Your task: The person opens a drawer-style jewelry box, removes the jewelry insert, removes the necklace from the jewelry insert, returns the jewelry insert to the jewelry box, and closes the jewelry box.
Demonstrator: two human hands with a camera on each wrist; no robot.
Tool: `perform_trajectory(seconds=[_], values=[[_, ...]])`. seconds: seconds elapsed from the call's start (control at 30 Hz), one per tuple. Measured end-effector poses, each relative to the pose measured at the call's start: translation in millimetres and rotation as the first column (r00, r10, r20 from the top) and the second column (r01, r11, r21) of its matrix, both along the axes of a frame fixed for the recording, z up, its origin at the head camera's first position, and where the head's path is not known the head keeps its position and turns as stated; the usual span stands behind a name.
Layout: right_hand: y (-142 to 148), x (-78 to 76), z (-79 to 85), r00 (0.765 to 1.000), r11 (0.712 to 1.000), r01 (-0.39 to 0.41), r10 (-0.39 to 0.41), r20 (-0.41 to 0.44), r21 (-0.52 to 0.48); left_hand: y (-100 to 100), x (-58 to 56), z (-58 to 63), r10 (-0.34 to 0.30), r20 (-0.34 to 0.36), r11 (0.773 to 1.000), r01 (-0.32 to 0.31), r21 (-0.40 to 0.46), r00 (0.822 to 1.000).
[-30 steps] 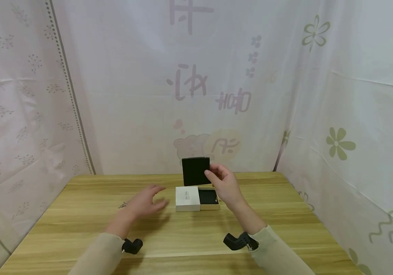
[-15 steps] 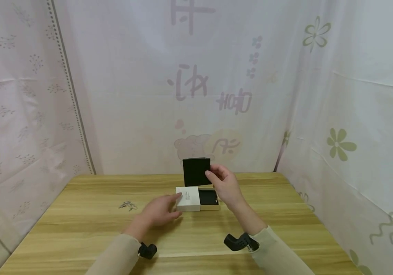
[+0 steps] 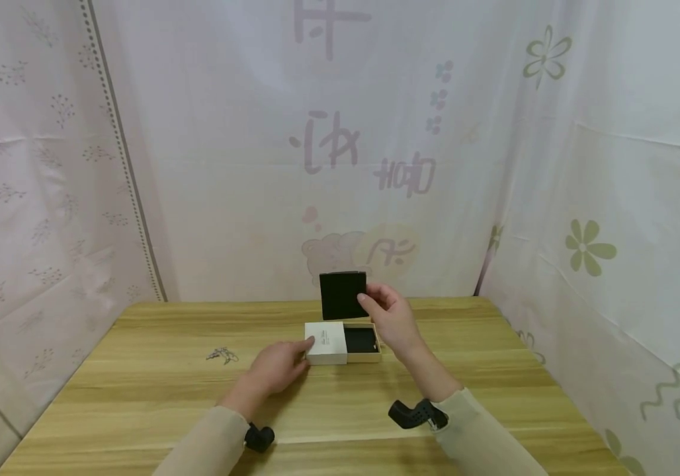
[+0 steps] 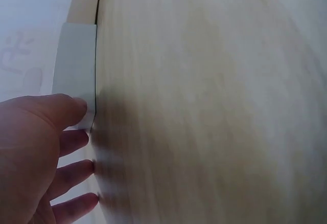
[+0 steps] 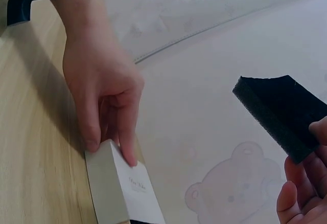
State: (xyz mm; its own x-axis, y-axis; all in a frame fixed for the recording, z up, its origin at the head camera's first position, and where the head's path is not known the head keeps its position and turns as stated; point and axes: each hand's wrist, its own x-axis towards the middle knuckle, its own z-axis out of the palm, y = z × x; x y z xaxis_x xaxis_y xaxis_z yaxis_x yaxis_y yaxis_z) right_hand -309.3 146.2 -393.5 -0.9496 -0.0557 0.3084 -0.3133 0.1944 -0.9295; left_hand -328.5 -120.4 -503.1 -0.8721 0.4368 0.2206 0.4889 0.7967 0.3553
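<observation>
A small white box with fine lettering sits on the table, its tan inner drawer slid partly out to the right. Black lining shows inside the drawer, with a tiny pale spot near its right end. My left hand holds the box's left end; in the right wrist view its thumb lies on the side and a finger on the top. Just above and behind the box, my right hand pinches a thin square black foam pad by its right edge. The pad stands nearly upright, off the table.
A small silvery chain-like piece lies on the wooden table to the left of my left hand. Printed curtains hang behind the table and along both sides. Each wrist wears a black camera mount.
My left hand has moved right from near the chain-like piece to the box and taken hold of its left end. The right hand keeps the foam pad almost still.
</observation>
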Motion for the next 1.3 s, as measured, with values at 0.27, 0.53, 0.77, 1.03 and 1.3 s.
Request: perform_trajectory(seconds=[0.27,0.53,0.77,1.03,1.3], values=[[9,-10.3,-10.6,0.999,1.000,0.029,-0.029,0.029,0.005,1,-0.5,-2.3,0.015,-0.001,1.000,-0.015,-0.019,1.000],[18,-22.1,-21.1,0.997,0.997,0.070,-0.071,0.032,0.021,4,1.3,-2.5,0.031,0.015,1.000,-0.031,-0.003,0.999],[24,-26.3,-29.0,0.992,0.991,0.113,-0.117,0.054,0.072,4,2.2,-6.4,0.037,-0.012,0.999,-0.037,-0.005,0.999],[32,-32.6,-38.0,0.985,0.980,0.151,-0.160,0.062,0.132,4,4.2,-4.9,0.047,-0.032,0.999,-0.048,-0.011,0.998],[37,-37.3,-47.4,0.979,0.969,0.165,-0.184,0.089,0.182,3,4.7,-5.7,0.042,-0.045,0.999,-0.042,-0.009,0.998]])
